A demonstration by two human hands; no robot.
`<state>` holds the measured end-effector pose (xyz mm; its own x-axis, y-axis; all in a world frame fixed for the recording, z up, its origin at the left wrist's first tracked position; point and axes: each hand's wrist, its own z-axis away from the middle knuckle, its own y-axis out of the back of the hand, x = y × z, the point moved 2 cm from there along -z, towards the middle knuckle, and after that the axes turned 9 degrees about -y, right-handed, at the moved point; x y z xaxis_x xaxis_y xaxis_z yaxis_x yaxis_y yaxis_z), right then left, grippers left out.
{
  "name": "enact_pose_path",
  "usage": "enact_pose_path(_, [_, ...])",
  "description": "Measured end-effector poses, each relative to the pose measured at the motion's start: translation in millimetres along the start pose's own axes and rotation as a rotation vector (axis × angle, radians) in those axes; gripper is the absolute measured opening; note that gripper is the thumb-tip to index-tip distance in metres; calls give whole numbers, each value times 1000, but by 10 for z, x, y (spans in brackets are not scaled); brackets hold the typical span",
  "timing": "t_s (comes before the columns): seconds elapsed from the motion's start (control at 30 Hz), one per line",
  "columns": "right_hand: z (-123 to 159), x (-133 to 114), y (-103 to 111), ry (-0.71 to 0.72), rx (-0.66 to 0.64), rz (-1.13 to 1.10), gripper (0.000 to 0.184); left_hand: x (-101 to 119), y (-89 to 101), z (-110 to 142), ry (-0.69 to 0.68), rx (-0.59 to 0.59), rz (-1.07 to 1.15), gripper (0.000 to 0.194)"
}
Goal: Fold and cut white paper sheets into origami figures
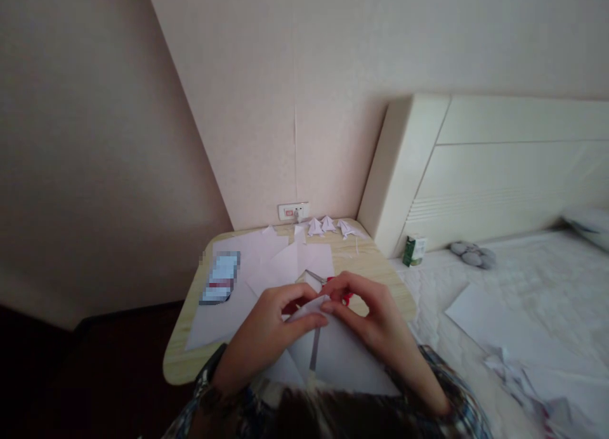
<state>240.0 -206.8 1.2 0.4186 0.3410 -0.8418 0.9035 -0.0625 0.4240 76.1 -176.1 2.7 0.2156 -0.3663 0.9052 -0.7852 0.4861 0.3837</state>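
Note:
A partly folded sheet of white paper (352, 353) is held up in front of me, its folded tip pointing away. My left hand (290, 315) pinches the left side of the tip, thumb lying on top. On the other side, my right hand (359, 302) grips the same tip between thumb and fingers. A dark narrow gap runs down the middle of the sheet. Just beyond my fingers lie scissors (314, 276) with red handles, partly hidden by my right hand.
White sheets (219, 328) cover much of the small wooden table (178, 356). A phone (221, 277) rests at left. Several folded paper figures (327, 224) stand at the back, near a wall socket (287, 211). More paper (490, 318) and a small green-and-white box (415, 251) are on the bed.

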Motion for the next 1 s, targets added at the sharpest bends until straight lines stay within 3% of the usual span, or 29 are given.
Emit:
enact_pose_path(0.33, [-56,62,-27,-81,38,11,19,22,-20,6,-42,101,-92,26])
enact_pose_path(1.0, [21,-91,35,51,117,54,16,148,-27,-25,-130,177,-167,28])
